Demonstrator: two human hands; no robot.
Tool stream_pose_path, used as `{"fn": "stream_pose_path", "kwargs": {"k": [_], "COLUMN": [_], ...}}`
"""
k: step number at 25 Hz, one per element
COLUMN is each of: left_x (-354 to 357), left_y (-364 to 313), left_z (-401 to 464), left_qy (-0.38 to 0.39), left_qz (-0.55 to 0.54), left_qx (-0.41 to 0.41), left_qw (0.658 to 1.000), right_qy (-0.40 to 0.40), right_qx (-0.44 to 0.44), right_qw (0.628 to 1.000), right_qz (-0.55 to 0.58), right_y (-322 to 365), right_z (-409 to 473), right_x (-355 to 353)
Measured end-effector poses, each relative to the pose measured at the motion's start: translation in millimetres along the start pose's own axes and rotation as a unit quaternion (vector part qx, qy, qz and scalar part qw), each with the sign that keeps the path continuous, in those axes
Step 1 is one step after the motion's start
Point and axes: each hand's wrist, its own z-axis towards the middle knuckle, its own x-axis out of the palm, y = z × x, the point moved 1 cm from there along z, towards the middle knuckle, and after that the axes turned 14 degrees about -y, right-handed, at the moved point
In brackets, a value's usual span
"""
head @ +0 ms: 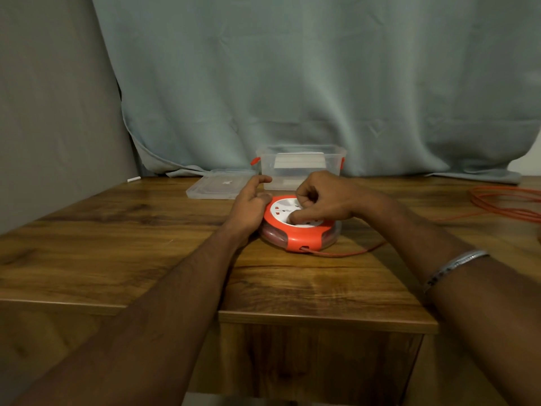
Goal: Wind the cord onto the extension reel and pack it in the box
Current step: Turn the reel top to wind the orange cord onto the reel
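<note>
While curled, fingers [304, 213] on reel [301, 232]

Glossy orange/white plastic reel [298, 227]; clear plastic box [301, 167] & lid [218, 187]; semi-gloss wood-grain table [117, 244]; matt cloth curtain [322, 83].
</note>
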Motion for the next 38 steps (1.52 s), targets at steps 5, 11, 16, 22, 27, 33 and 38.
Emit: {"fn": "stream_pose_path", "kwargs": {"k": [5,11,16,22,27,33,38], "left_x": [0.3,0.6,-0.2,-0.7,-0.7,-0.1,0.1], "left_y": [0.3,0.3,-1.5,-1.8,-1.8,-0.8,0.0], "left_z": [1.2,-0.1,-1.3,-1.3,-1.1,-0.8,0.2], "left_qy": [-0.004,0.002,0.006,0.000,-0.003,-0.002,0.006], "left_qz": [-0.011,-0.016,-0.001,0.006,0.004,-0.002,0.004], "left_qx": [-0.003,-0.012,-0.012,-0.014,-0.007,0.001,0.005], "left_qw": [1.000,1.000,1.000,1.000,1.000,1.000,1.000], "right_qy": [-0.045,0.013,0.076,0.064,0.038,0.030,-0.003], "right_qx": [-0.035,-0.002,0.036,0.030,0.015,0.011,-0.005], "right_qw": [0.998,0.995,0.991,0.992,0.995,0.999,1.000], "right_qz": [0.004,0.100,0.107,0.104,0.089,0.025,0.026], "right_y": [8.1,-2.7,-12.9,-11.9,-8.6,-1.8,6.9], "right_z": [2.4,1.6,1.8,-1.0,-1.6,-0.2,0.6], "right_x": [4.1,-14.8,-16.1,-18.2,-9.8,-1.7,3.8]}}
